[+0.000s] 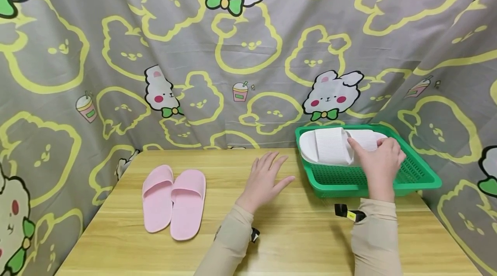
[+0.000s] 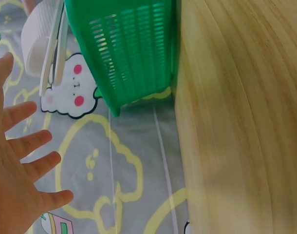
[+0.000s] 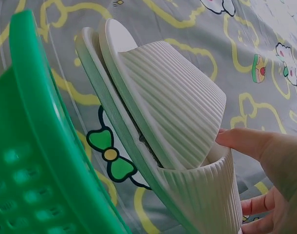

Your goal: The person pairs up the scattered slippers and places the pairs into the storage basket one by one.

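A pair of white slippers (image 1: 331,146) with ribbed straps, nested together, is over the green basket (image 1: 322,189) at the right of the table. My right hand (image 1: 382,161) grips them around the strap, with the thumb on the near side; in the right wrist view the slippers (image 3: 173,97) are tilted and raised above the basket's rim (image 3: 34,97). To the left of the basket, my left hand (image 1: 264,181) hovers over the table, fingers spread and holding nothing. Its spread fingers (image 2: 39,168) also show in the left wrist view.
A pair of pink slippers (image 1: 188,207) lies side by side on the left of the wooden table (image 1: 303,241). Behind and around the table hangs a grey patterned curtain (image 1: 202,51), close to the basket's far side.
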Available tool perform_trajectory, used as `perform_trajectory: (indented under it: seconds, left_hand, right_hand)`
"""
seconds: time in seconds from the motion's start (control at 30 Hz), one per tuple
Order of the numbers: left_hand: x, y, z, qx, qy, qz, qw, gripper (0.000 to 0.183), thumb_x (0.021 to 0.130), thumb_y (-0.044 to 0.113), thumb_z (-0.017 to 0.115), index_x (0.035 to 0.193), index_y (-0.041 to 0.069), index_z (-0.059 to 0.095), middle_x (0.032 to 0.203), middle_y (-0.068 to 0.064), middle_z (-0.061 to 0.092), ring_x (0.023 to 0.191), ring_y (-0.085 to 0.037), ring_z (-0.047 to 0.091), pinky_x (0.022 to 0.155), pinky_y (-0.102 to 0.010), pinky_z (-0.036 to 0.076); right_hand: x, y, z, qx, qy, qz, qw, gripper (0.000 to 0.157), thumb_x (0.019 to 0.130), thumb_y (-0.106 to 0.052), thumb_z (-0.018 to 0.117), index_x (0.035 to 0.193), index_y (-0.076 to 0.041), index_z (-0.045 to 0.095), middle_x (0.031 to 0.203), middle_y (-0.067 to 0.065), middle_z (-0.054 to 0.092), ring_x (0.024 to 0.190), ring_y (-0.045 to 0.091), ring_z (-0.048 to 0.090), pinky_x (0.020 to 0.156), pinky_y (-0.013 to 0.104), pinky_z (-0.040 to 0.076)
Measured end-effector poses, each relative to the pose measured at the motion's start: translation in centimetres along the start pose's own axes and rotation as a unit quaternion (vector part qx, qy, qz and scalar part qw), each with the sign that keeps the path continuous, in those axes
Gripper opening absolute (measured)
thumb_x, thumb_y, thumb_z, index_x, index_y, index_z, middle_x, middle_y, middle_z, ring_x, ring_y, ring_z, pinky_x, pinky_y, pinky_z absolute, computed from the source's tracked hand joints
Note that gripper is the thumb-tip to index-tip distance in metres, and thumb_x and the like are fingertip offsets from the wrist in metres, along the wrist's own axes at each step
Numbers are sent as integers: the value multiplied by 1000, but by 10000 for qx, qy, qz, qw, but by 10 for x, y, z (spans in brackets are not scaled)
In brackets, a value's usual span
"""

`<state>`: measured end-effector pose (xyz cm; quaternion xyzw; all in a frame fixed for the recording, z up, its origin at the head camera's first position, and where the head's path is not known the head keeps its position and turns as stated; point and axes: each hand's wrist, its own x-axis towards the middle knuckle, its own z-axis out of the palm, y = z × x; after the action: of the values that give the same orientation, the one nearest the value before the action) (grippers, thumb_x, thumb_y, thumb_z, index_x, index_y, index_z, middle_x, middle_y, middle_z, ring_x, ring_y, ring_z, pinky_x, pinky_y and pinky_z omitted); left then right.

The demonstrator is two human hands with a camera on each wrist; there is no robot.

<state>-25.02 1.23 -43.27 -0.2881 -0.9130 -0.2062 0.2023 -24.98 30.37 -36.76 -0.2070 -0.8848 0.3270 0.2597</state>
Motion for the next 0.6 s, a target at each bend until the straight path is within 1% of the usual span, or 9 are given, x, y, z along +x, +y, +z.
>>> perform_trajectory:
  seconds: [0.17, 0.27, 0.37, 0.6]
  left_hand:
    - [4, 3, 1, 44, -255, -151, 9996, 64, 96, 60, 45, 148, 24, 39, 155, -7, 36, 145, -30, 33, 112, -63, 28]
    - [7, 5, 2, 78, -409, -213, 9989, 66, 96, 63, 41, 149, 25, 37, 157, -6, 35, 146, -30, 30, 114, -63, 26]
    - [11, 8, 4, 67, -576, -250, 9980, 68, 95, 66, 36, 151, 27, 35, 158, -5, 32, 148, -30, 27, 115, -64, 24]
    - [19, 16, 6, -48, -1064, -366, 9936, 68, 94, 71, 31, 153, 37, 25, 164, -2, 20, 153, -28, 13, 116, -65, 16]
  right_hand:
    - [3, 4, -6, 16, 14, 18, 10000, 83, 81, -62, 65, 113, 10, 39, 117, 30, 41, 118, 44, 30, 106, 57, 18]
    - [5, 5, -10, -23, 24, -2, 10000, 83, 82, -62, 64, 113, 10, 39, 118, 31, 41, 118, 45, 30, 105, 57, 18]
    - [8, 5, -14, -92, 1, -17, 10000, 83, 82, -63, 62, 114, 11, 39, 118, 31, 40, 118, 45, 31, 107, 57, 16]
    - [13, 8, -24, -196, 9, -43, 9998, 85, 82, -64, 61, 113, 11, 38, 114, 31, 39, 119, 46, 30, 109, 58, 14]
